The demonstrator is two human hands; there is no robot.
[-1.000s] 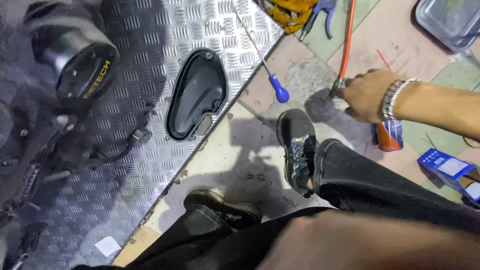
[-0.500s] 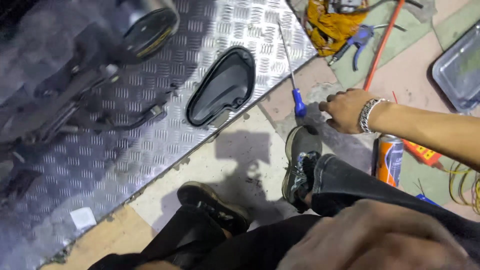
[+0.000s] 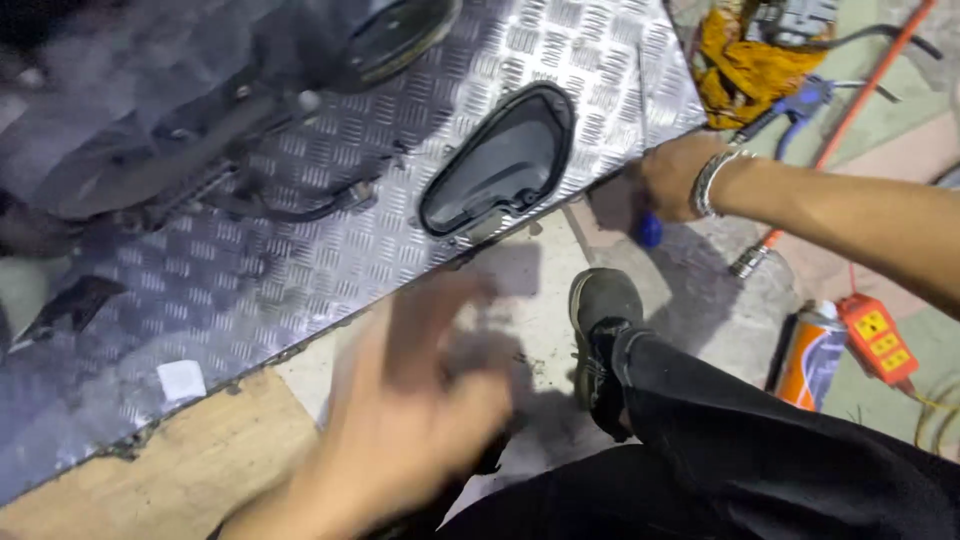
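Screwdriver [image 3: 648, 229] clenched in right hand [image 3: 672, 176] — left hand [image 3: 400, 430] blurred, released — spray can [image 3: 812, 352] near.

Raised metal plate [image 3: 560, 60] with diamond tread pattern, resting on the floor [image 3: 530, 300]. On the plate: black oval plastic cover [image 3: 497, 163], black cable [image 3: 290, 208], small white paper scrap [image 3: 181, 380]. On the floor beside the plate: orange spray can [image 3: 812, 355], orange power strip [image 3: 878, 338], yellow rag [image 3: 742, 60], blue-handled pliers [image 3: 800, 100], black shoe [image 3: 602, 330].
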